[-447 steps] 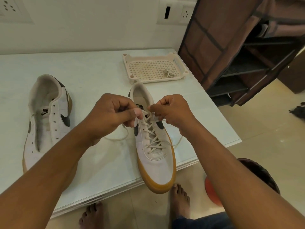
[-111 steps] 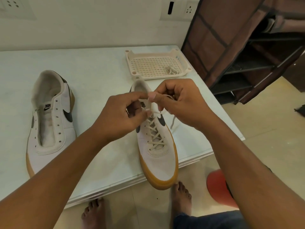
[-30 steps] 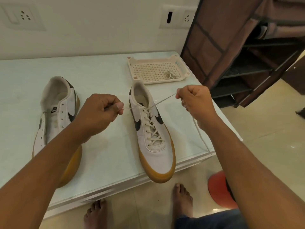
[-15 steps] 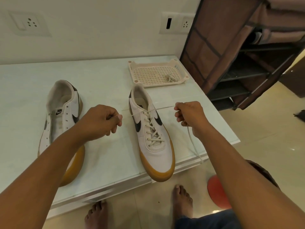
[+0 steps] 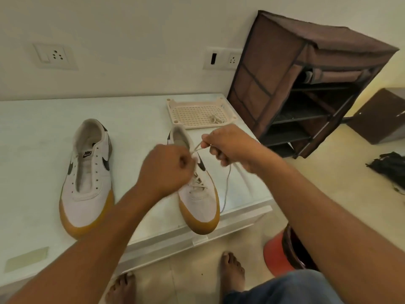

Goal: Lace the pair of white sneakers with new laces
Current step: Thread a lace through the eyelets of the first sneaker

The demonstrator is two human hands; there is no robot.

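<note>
Two white sneakers with gum soles lie on the white table [image 5: 135, 119]. The right sneaker [image 5: 202, 200] carries a cream lace [image 5: 226, 187] through its eyelets. My left hand [image 5: 166, 170] hovers over its tongue, fingers curled round one lace end. My right hand [image 5: 230, 145] pinches the other end near the collar, and that end's slack trails down past the table edge. The left sneaker [image 5: 87, 178] has bare eyelets and no lace. A second lace [image 5: 215, 119] lies bundled in the tray.
A cream perforated tray [image 5: 197, 114] sits at the table's back right. A brown fabric shoe rack [image 5: 306, 84] stands to the right. A red stool [image 5: 276, 253] and my bare feet [image 5: 232, 268] are on the floor below the table edge.
Both hands, which were pulling the lace ends wide apart, have come together over the right sneaker's top. The lace ends now meet between them.
</note>
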